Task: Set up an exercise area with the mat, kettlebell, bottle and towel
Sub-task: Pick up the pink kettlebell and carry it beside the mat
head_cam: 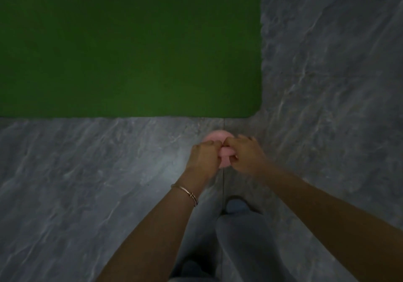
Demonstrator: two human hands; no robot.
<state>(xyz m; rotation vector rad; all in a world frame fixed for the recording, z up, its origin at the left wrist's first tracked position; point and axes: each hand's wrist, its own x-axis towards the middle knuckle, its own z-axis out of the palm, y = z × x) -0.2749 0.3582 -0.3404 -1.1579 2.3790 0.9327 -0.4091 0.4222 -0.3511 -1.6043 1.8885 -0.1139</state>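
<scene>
A green mat (130, 48) lies flat on the grey floor and fills the upper left of the view. Just below its near right corner is a pink kettlebell (218, 135), mostly covered by my hands. My left hand (204, 157) and my right hand (245, 154) are both curled around its pink handle from either side. Whether the kettlebell rests on the floor or hangs just above it I cannot tell. No bottle or towel is in view.
Grey marble-look floor tiles (327, 63) surround the mat, with a tile seam running under the kettlebell. My legs in grey trousers (242, 238) and a foot stand at the bottom centre.
</scene>
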